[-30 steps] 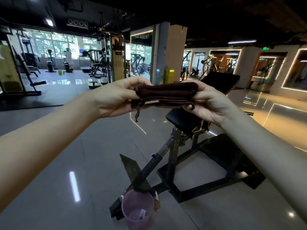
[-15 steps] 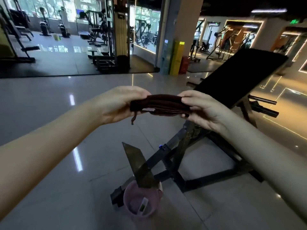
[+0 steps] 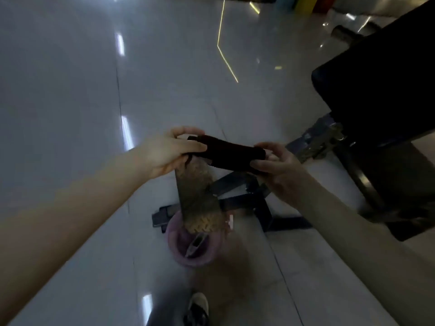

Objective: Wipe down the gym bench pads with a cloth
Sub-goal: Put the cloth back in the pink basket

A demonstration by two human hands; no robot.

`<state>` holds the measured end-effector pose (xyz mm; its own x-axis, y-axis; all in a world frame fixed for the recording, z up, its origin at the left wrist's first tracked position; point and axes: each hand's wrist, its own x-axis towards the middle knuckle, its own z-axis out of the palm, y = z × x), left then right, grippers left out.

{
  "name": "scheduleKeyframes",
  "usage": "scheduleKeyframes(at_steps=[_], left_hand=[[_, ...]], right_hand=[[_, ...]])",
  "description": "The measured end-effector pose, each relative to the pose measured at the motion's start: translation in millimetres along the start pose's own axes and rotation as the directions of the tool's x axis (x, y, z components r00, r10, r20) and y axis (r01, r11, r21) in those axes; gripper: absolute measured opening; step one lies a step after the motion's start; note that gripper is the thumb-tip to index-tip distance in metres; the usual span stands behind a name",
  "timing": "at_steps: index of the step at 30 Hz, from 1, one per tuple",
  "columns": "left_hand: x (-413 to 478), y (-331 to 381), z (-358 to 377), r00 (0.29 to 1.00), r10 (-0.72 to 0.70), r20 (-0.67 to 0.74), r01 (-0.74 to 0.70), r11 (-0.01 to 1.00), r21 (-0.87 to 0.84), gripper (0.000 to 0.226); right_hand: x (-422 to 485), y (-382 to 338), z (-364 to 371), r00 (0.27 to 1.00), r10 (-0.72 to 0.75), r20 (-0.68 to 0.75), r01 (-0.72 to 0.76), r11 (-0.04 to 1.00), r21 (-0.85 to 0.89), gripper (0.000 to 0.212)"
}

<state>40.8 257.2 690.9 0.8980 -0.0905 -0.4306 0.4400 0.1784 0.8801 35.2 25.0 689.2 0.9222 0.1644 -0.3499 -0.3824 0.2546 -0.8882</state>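
dark folded cloth (image 3: 231, 154), black bench pad (image 3: 381, 85)

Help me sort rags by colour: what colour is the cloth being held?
The cloth is dark brown, seen best in the head view.

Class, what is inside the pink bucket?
A dark slanted object lies in the pink bucket; blur hides what it is. The textured plate covers its far rim.

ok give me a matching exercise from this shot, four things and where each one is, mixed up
Things: 1 cloth; 2 pink bucket; 3 bench pad; 4 shoe.
Places: a upper right of the view; b bottom edge, on the floor; c gripped between left hand and right hand; d on the floor by the bench frame.
Pairs: 1-c; 2-d; 3-a; 4-b.
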Motion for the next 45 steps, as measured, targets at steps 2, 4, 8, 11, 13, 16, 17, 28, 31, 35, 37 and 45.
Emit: scheduleKeyframes(at_steps=[2, 4, 8, 11, 13, 16, 17, 28, 31, 35, 37, 45], left_hand=[[26, -23, -6, 0.999, -0.053, -0.001, 0.053, 0.999, 0.012, 0.028], [44, -47, -13, 0.995, -0.094, -0.015, 0.094, 0.995, 0.010, 0.027], [64, -95, -31, 0.980, -0.197, -0.023, 0.198, 0.980, 0.038, 0.026], [72, -129, -45, 0.964, -0.263, -0.031, 0.264, 0.959, 0.099, 0.024], [77, -149, -51, 0.958, -0.284, -0.035, 0.286, 0.951, 0.117, 0.024], [79, -173, -57, 0.947, -0.318, -0.046, 0.321, 0.934, 0.159, 0.023], [79, -179, -58, 0.945, -0.324, -0.041, 0.326, 0.928, 0.181, 0.023], [62, -273, -75, 0.858, -0.500, 0.115, 0.479, 0.861, 0.174, 0.020], [62, -303, -80, 0.839, -0.529, 0.123, 0.504, 0.843, 0.187, 0.020], [68, -341, -88, 0.818, -0.566, 0.097, 0.538, 0.815, 0.215, 0.021], [72, -360, -93, 0.809, -0.583, 0.074, 0.557, 0.801, 0.219, 0.022], [105, -434, -99, 0.840, -0.540, -0.051, 0.530, 0.797, 0.290, 0.026]], right_hand=[[25, 24, -14, 0.999, 0.051, 0.004, -0.051, 0.999, 0.015, 0.036], [44, 49, -27, 0.994, 0.106, 0.019, -0.106, 0.994, 0.008, 0.038], [63, 94, -44, 0.979, 0.198, 0.042, -0.196, 0.979, -0.049, 0.041], [66, 127, -52, 0.967, 0.250, 0.040, -0.246, 0.965, -0.096, 0.040], [68, 147, -58, 0.961, 0.273, 0.053, -0.269, 0.960, -0.080, 0.042], [70, 175, -63, 0.957, 0.289, 0.035, -0.286, 0.956, -0.065, 0.042], [72, 182, -64, 0.957, 0.290, 0.020, -0.287, 0.954, -0.083, 0.043], [47, 268, -98, 0.892, 0.445, 0.080, -0.435, 0.893, -0.114, 0.035], [42, 295, -106, 0.877, 0.477, 0.061, -0.472, 0.878, -0.084, 0.034], [42, 333, -116, 0.857, 0.513, 0.055, -0.508, 0.858, -0.083, 0.036], [44, 357, -121, 0.850, 0.525, 0.035, -0.522, 0.850, -0.071, 0.036], [74, 461, -145, 0.856, 0.511, -0.075, -0.512, 0.859, 0.006, 0.035]])
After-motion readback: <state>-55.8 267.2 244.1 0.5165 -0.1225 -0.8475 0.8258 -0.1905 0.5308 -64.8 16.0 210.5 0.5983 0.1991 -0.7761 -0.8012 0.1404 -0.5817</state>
